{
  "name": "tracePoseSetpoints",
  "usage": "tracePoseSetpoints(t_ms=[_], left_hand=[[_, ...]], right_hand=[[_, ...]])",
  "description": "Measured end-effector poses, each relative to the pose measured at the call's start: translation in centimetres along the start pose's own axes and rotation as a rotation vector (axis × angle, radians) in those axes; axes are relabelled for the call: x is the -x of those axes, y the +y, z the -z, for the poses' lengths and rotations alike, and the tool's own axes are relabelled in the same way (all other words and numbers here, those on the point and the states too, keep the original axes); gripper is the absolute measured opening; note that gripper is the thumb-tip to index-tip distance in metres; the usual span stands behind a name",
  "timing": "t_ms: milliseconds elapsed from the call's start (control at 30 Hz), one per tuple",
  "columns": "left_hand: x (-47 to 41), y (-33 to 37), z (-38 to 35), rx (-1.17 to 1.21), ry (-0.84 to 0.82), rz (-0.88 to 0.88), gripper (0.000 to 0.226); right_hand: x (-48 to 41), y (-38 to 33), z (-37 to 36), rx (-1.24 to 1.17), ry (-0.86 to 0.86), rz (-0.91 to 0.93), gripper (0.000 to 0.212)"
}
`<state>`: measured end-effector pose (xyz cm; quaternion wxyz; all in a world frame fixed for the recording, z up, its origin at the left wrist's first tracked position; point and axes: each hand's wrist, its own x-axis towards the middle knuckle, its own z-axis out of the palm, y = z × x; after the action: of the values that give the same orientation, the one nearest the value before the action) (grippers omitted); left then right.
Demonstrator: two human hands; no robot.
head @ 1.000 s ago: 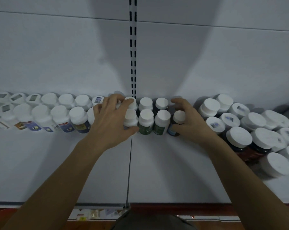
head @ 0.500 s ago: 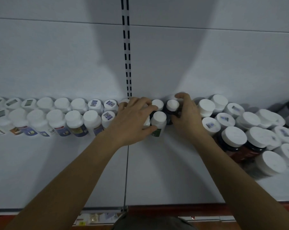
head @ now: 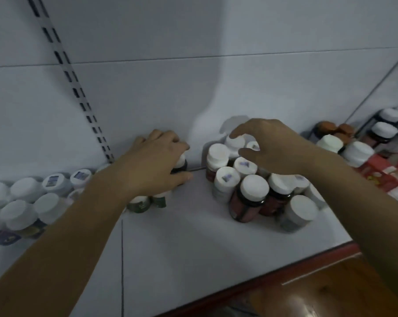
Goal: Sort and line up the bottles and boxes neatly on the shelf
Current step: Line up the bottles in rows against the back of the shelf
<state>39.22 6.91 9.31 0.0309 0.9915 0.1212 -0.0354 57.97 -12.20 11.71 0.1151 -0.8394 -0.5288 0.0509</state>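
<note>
On the white shelf (head: 193, 248), my left hand (head: 154, 165) lies over a small group of bottles by the back wall. Its fingers curl round a dark bottle with a white cap (head: 181, 164), and two green-labelled bottles (head: 141, 204) show under the palm. My right hand (head: 275, 147) hovers over a crowded cluster of white-capped bottles (head: 253, 188), several of them reddish brown. Its fingers are spread and loosely curved, and it holds nothing. A double row of white-capped bottles (head: 26, 191) runs along the left.
Red boxes (head: 381, 172) lie at the far right behind more white-capped jars, with brown-capped bottles (head: 333, 129) in the back corner. A slotted upright (head: 79, 99) runs up the back wall. The shelf's red front edge (head: 262, 280) lies below.
The view has swung right and closer. My right hand has left the small bottles and moved right over the big cluster. My left hand stays on the small bottles.
</note>
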Motion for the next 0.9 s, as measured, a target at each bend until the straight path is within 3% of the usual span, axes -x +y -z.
tracePoseSetpoints(t_ms=[267,400,500,667,833,900], left_hand=[[-9.1,9.1,1.8,0.097,0.06,-0.244,0.069],[-13.3,14.2,2.1,0.03,0.022,-0.242,0.061],[-16.8,19.3,2.2,-0.135,0.006,-0.233,0.056],[-22.1,27.4,2.3,-0.19,-0.048,-0.217,0.055],[-25.6,33.1,1.0,-0.091,-0.108,-0.175,0.053],[-26.4,33.9,0.4,-0.056,-0.12,-0.154,0.039]], right_hand=[[7.0,12.7,5.6,0.138,-0.073,-0.207,0.023],[9.2,20.6,7.7,0.157,-0.051,-0.278,0.032],[9.7,25.9,8.1,0.065,-0.026,-0.236,0.032],[11.5,33.1,7.9,0.014,0.019,-0.117,0.031],[13.1,34.9,3.6,-0.143,0.053,-0.017,0.065],[13.0,34.3,1.5,-0.248,0.06,0.033,0.061]])
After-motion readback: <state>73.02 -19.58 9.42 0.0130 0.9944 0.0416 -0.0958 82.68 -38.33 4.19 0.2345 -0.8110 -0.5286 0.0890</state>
